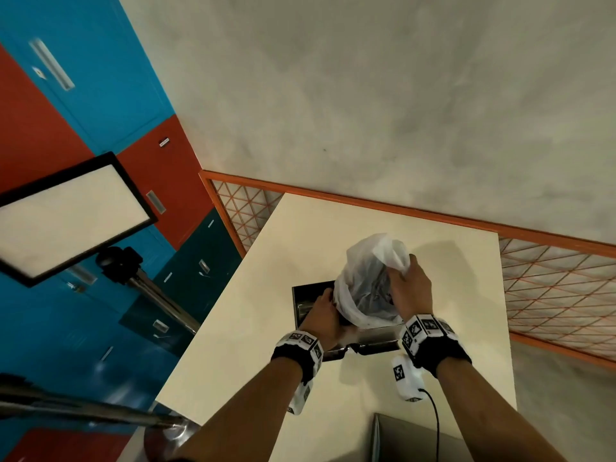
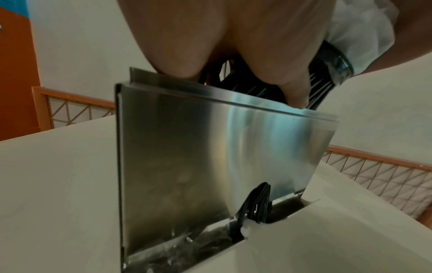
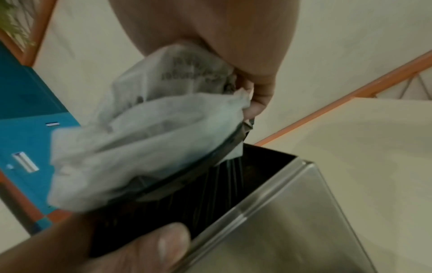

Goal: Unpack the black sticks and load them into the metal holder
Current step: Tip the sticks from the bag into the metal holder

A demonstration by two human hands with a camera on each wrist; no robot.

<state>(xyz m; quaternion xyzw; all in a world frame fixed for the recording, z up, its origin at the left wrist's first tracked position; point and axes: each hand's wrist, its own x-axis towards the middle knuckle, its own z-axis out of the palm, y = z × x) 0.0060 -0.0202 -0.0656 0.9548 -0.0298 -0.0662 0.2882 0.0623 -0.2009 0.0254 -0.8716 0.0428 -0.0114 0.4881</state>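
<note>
Black sticks point(image 2: 320, 92) are halfway into the metal holder point(image 2: 210, 147), bag point(image 1: 366, 278) still around their tops. Your left hand point(image 1: 325, 315) grips the bundle at the rim; right hand point(image 1: 411, 288) pinches the bag. Left: strip the bag, seat them.

A left hand point(image 2: 233, 37) grips black sticks point(image 2: 236, 85) at the open top of a metal holder point(image 2: 210, 147) standing on a pale table point(image 2: 58, 184), a plastic bag point(image 2: 355, 33) bunched at right.
</note>
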